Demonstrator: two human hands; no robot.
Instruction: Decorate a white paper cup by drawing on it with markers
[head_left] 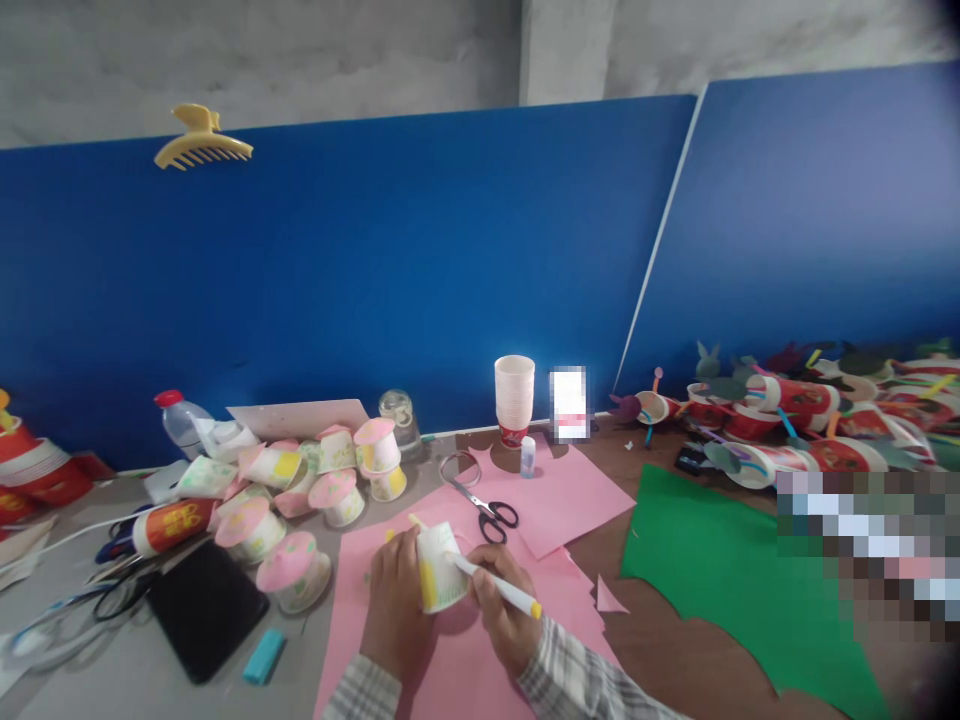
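My left hand (pixel 394 605) is closed round the side of a small white paper cup (pixel 444 570), which is tilted and has a yellow patch and faint green marks. In my right hand (pixel 508 610) is a white marker (pixel 506 588) with a yellow end, its tip at the cup's wall. Both hands are over pink paper (pixel 469 670). Beyond them lie scissors (pixel 491 515) with black handles, and a glue bottle (pixel 528 458) stands on the pink sheet.
Decorated cups with pink tops (pixel 296 570) crowd the left, by a black tablet (pixel 206 610) and a blue block (pixel 264 656). Stacked cups (pixel 514 395) stand at the back. Green paper (pixel 720 570) and many red cup figures (pixel 802 400) lie right. A blue partition (pixel 420 260) rises behind.
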